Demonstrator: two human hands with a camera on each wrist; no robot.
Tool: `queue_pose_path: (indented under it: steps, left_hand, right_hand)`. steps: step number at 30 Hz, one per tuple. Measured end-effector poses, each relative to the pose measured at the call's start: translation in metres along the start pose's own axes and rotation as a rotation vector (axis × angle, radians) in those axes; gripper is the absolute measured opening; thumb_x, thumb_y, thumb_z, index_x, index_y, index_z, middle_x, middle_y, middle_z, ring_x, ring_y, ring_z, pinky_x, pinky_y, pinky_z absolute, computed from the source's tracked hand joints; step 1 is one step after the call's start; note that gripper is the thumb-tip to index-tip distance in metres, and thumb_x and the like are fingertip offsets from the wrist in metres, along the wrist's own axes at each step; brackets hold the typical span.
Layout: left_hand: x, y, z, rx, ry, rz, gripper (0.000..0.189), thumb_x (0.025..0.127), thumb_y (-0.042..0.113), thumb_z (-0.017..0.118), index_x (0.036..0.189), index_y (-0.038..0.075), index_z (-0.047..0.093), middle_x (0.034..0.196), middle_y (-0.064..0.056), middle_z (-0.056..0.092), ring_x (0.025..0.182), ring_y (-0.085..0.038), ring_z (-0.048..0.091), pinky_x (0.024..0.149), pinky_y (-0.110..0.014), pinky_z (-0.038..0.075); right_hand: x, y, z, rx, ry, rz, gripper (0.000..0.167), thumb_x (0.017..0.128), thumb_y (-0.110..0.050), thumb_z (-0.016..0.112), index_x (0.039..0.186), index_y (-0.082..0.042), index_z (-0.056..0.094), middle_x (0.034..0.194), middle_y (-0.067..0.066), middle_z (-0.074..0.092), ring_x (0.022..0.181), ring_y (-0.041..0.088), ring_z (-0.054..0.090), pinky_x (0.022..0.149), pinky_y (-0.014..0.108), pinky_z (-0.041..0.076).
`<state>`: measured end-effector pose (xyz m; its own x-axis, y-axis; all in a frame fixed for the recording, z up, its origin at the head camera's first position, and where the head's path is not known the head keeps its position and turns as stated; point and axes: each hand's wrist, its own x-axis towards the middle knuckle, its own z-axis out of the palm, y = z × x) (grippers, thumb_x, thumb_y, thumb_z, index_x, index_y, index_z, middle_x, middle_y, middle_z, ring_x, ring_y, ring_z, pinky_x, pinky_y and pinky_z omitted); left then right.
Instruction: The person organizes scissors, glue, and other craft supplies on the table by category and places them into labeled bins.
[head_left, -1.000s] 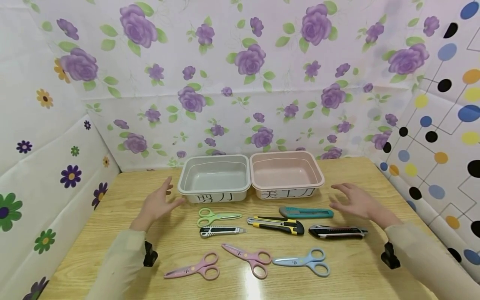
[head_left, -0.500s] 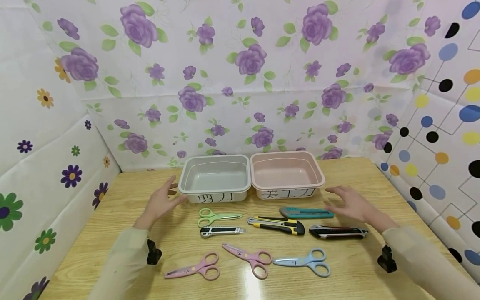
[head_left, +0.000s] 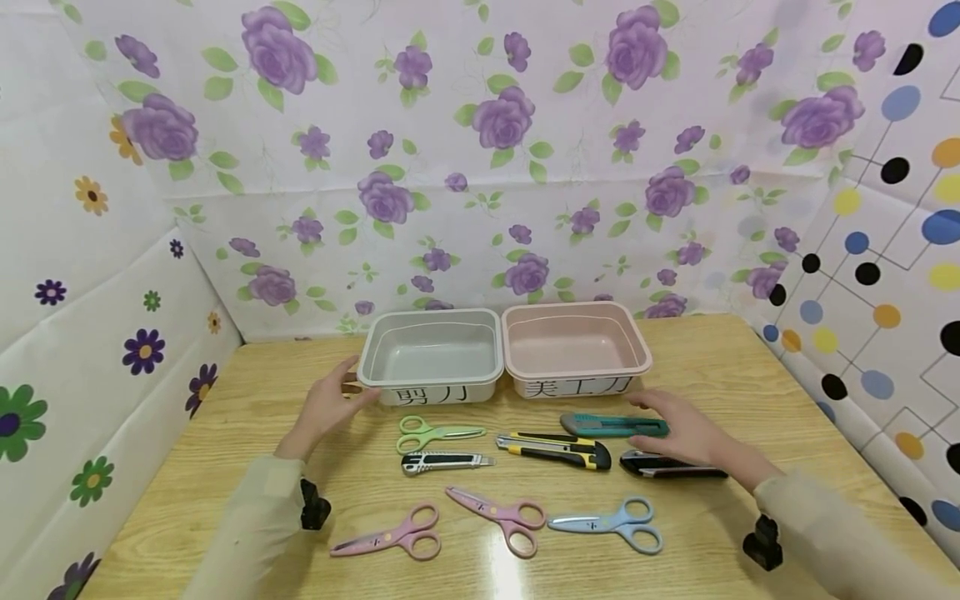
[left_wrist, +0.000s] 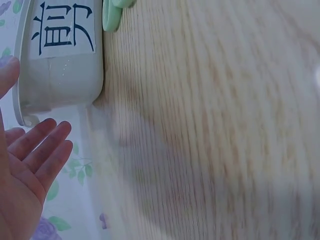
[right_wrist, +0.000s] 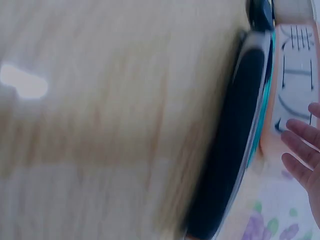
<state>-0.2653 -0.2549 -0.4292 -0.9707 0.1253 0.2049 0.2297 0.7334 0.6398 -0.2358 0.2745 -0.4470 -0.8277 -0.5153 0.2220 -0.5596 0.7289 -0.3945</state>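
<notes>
My right hand point(head_left: 678, 427) hovers around the right end of a teal utility knife point(head_left: 607, 425), thumb and fingers spread apart. It partly covers a black utility knife point(head_left: 660, 467), which looms large in the right wrist view, with the right hand's fingers point(right_wrist: 300, 145) extended beside it. At the left side of a grey plastic bin point(head_left: 431, 392) is my left hand point(head_left: 326, 412), its thumb near the front corner. In the left wrist view the left hand's fingers point(left_wrist: 47, 150) are loosely extended by the bin point(left_wrist: 75, 82), holding nothing.
A pink bin point(head_left: 573, 377) adjoins the grey one; both carry labels. On the wooden table point(head_left: 262, 533) lie green scissors point(head_left: 438, 432), a white-and-black utility knife point(head_left: 442, 462), a yellow-and-black utility knife point(head_left: 558, 450), two pink scissors point(head_left: 390, 537) and blue scissors point(head_left: 600, 523). Patterned cloth walls surround it.
My right hand has moved left and down, from beside the teal utility knife to over its end. My left hand has shifted slightly right, closer to the grey bin.
</notes>
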Motion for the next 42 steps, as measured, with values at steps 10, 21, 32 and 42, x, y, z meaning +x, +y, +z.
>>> queue_pose_path:
  steps: [10, 21, 32, 42]
  left_hand:
    - [0.001, 0.002, 0.005, -0.024, 0.017, -0.010, 0.067, 0.085, 0.032, 0.063, 0.136, -0.001, 0.035, 0.114, -0.027, 0.057, 0.097, -0.040, 0.059, 0.080, -0.048, 0.049]
    - [0.001, 0.004, 0.007, -0.028, 0.036, -0.009, 0.068, 0.086, 0.032, 0.063, 0.136, -0.003, 0.034, 0.116, -0.028, 0.055, 0.098, -0.040, 0.059, 0.079, -0.045, 0.051]
    - [-0.001, 0.004, 0.008, -0.004, 0.045, -0.010, 0.067, 0.086, 0.032, 0.063, 0.136, -0.003, 0.035, 0.115, -0.028, 0.057, 0.098, -0.039, 0.059, 0.079, -0.046, 0.050]
    - [-0.002, 0.005, 0.007, 0.018, 0.042, -0.023, 0.067, 0.086, 0.032, 0.062, 0.136, -0.003, 0.034, 0.116, -0.027, 0.057, 0.098, -0.038, 0.060, 0.081, -0.047, 0.049]
  right_hand:
    - [-0.010, -0.024, 0.013, 0.036, 0.009, -0.072, 0.056, 0.077, -0.035, 0.070, 0.124, -0.008, 0.054, 0.119, 0.005, 0.057, 0.105, 0.021, 0.055, 0.085, 0.045, 0.045]
    - [-0.023, -0.051, 0.023, 0.252, -0.042, -0.153, 0.052, 0.079, -0.026, 0.071, 0.124, -0.008, 0.052, 0.115, 0.004, 0.058, 0.095, 0.019, 0.057, 0.077, 0.033, 0.050]
    - [-0.043, -0.060, 0.030, 0.316, -0.055, -0.149, 0.051, 0.077, -0.024, 0.073, 0.121, -0.008, 0.054, 0.113, 0.003, 0.058, 0.097, 0.018, 0.057, 0.080, 0.033, 0.049]
    - [-0.061, -0.054, 0.035, 0.254, -0.034, -0.095, 0.057, 0.073, -0.036, 0.076, 0.119, -0.010, 0.055, 0.112, -0.002, 0.059, 0.096, 0.014, 0.057, 0.081, 0.030, 0.048]
